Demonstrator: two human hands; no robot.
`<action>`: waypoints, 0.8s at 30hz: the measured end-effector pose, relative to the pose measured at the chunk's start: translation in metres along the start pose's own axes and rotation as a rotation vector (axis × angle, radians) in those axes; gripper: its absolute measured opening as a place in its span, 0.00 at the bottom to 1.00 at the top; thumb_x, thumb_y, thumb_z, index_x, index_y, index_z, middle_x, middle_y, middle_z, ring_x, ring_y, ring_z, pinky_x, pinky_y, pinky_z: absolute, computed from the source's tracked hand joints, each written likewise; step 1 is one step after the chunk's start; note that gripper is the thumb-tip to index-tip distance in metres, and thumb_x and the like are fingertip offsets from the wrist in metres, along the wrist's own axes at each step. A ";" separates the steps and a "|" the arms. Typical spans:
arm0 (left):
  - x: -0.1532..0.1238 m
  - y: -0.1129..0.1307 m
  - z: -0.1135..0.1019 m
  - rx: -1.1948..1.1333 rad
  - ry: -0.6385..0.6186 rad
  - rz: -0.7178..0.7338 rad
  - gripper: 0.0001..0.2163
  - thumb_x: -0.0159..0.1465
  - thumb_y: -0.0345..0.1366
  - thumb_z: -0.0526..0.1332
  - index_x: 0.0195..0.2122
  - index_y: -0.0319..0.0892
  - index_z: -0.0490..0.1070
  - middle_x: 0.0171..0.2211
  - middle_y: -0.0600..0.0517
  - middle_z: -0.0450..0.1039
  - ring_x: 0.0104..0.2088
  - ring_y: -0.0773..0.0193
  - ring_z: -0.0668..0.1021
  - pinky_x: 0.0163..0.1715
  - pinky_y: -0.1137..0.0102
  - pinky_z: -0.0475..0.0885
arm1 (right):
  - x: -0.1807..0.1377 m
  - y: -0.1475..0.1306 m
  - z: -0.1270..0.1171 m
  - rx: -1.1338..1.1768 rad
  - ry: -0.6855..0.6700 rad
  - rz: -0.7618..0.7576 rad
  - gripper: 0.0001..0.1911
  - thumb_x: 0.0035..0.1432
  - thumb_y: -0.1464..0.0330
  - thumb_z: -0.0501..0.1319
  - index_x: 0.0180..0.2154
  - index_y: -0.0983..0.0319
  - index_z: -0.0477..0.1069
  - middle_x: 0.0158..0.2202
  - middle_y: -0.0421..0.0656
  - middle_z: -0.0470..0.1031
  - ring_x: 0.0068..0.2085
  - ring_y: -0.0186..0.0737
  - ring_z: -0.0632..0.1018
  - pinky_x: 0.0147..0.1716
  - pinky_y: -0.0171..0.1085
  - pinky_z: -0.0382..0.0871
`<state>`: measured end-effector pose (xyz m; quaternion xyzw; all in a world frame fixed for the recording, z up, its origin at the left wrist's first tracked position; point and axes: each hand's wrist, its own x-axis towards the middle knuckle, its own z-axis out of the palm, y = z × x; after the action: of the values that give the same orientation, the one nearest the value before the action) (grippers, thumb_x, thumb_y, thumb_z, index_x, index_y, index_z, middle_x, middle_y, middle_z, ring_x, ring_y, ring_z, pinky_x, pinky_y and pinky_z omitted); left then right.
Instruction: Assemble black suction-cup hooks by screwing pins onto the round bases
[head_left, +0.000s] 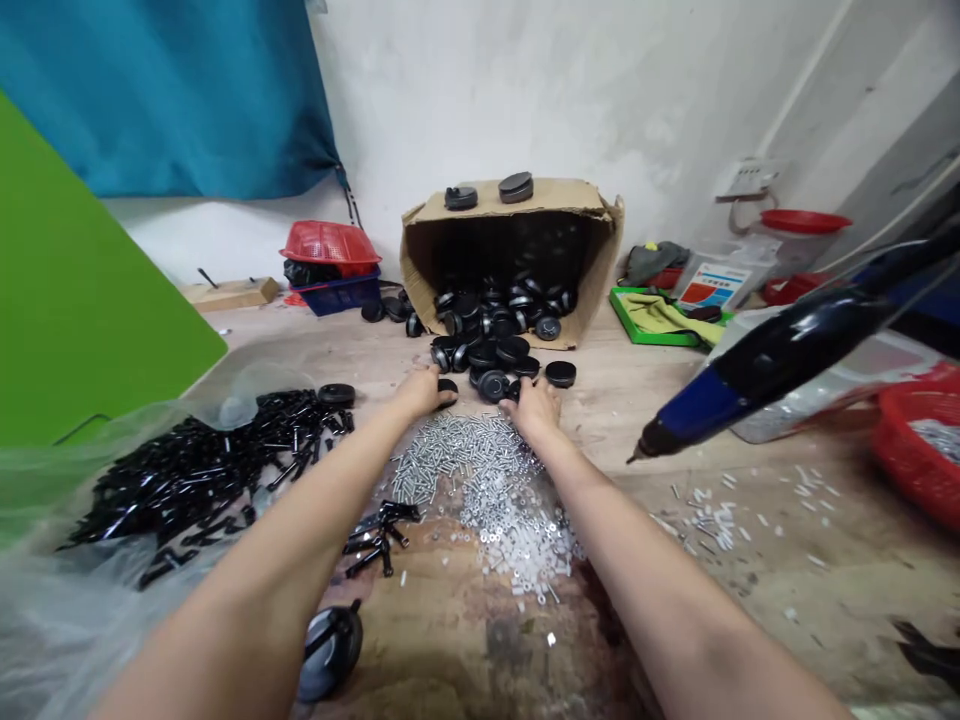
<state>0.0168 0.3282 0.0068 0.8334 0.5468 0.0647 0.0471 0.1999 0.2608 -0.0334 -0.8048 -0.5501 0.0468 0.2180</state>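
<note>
Both my arms reach forward across a wooden bench. My left hand (424, 389) rests on a black round wheel part (448, 387) at the near edge of a heap of such parts (495, 352), fingers curled over it. My right hand (534, 405) lies at the same heap, fingers bent down onto another black part (513, 391). The heap spills from a cardboard box (604, 265) tipped on its side. Between my forearms lies a pile of small silver screws and nuts (491, 480).
Black pins (195, 470) spread over clear plastic at left. A few black pins (379, 535) and one assembled wheel (330, 650) lie near me. A blue power screwdriver (757, 370) hangs at right above a red basket (911, 450). Red and blue baskets (330, 262) and a green tray (652, 322) stand by the wall.
</note>
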 end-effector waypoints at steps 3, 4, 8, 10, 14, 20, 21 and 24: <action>0.010 0.002 0.009 -0.026 -0.044 -0.028 0.16 0.64 0.39 0.58 0.51 0.39 0.66 0.49 0.46 0.69 0.45 0.58 0.75 0.42 0.58 0.73 | 0.015 0.006 -0.001 -0.032 -0.050 -0.035 0.22 0.51 0.64 0.65 0.47 0.66 0.67 0.49 0.55 0.67 0.51 0.53 0.68 0.48 0.46 0.63; 0.012 0.003 0.009 -0.033 -0.051 -0.037 0.16 0.64 0.39 0.58 0.51 0.40 0.66 0.49 0.46 0.69 0.45 0.58 0.75 0.42 0.58 0.73 | 0.018 0.006 -0.004 -0.038 -0.061 -0.050 0.22 0.50 0.66 0.65 0.47 0.66 0.67 0.49 0.55 0.67 0.51 0.52 0.68 0.48 0.46 0.63; 0.008 0.013 -0.009 -0.056 -0.037 -0.048 0.18 0.63 0.39 0.59 0.50 0.33 0.67 0.47 0.42 0.71 0.46 0.55 0.74 0.46 0.58 0.70 | 0.016 0.002 -0.034 -0.024 -0.060 -0.133 0.25 0.50 0.70 0.63 0.50 0.69 0.65 0.49 0.57 0.67 0.52 0.55 0.67 0.49 0.49 0.63; -0.007 0.021 -0.028 -0.067 -0.027 -0.035 0.21 0.62 0.39 0.58 0.51 0.29 0.65 0.45 0.38 0.72 0.46 0.52 0.74 0.47 0.60 0.68 | -0.001 -0.002 -0.057 0.011 -0.053 -0.210 0.29 0.50 0.69 0.62 0.54 0.68 0.62 0.51 0.54 0.65 0.54 0.54 0.66 0.52 0.48 0.62; -0.081 0.044 -0.066 -0.052 -0.033 0.013 0.24 0.58 0.42 0.60 0.55 0.37 0.64 0.44 0.43 0.71 0.45 0.50 0.74 0.46 0.58 0.67 | -0.079 0.001 -0.105 0.252 -0.071 -0.522 0.30 0.50 0.71 0.61 0.56 0.66 0.60 0.52 0.49 0.64 0.53 0.47 0.67 0.55 0.42 0.63; -0.227 0.085 -0.050 0.162 -0.199 -0.095 0.19 0.63 0.49 0.49 0.43 0.39 0.68 0.39 0.43 0.70 0.32 0.53 0.78 0.31 0.61 0.71 | -0.210 0.035 -0.129 0.425 -0.486 -0.714 0.33 0.49 0.81 0.54 0.57 0.56 0.59 0.55 0.46 0.63 0.54 0.43 0.69 0.52 0.42 0.70; -0.243 0.091 -0.039 0.181 -0.231 -0.132 0.19 0.63 0.48 0.48 0.44 0.38 0.68 0.39 0.42 0.70 0.32 0.51 0.78 0.30 0.62 0.71 | -0.222 0.041 -0.126 0.426 -0.533 -0.728 0.35 0.48 0.83 0.53 0.57 0.55 0.58 0.55 0.46 0.63 0.55 0.41 0.69 0.52 0.41 0.69; -0.269 0.103 -0.008 0.212 -0.248 -0.237 0.20 0.65 0.48 0.46 0.42 0.35 0.67 0.38 0.39 0.70 0.32 0.49 0.79 0.27 0.62 0.71 | -0.240 0.052 -0.110 0.402 -0.594 -0.764 0.38 0.48 0.87 0.49 0.58 0.55 0.57 0.58 0.45 0.62 0.59 0.40 0.66 0.56 0.42 0.66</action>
<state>0.0030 0.0400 0.0154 0.7650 0.6350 -0.1024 0.0336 0.1858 -0.0053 0.0052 -0.4412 -0.8227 0.2946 0.2042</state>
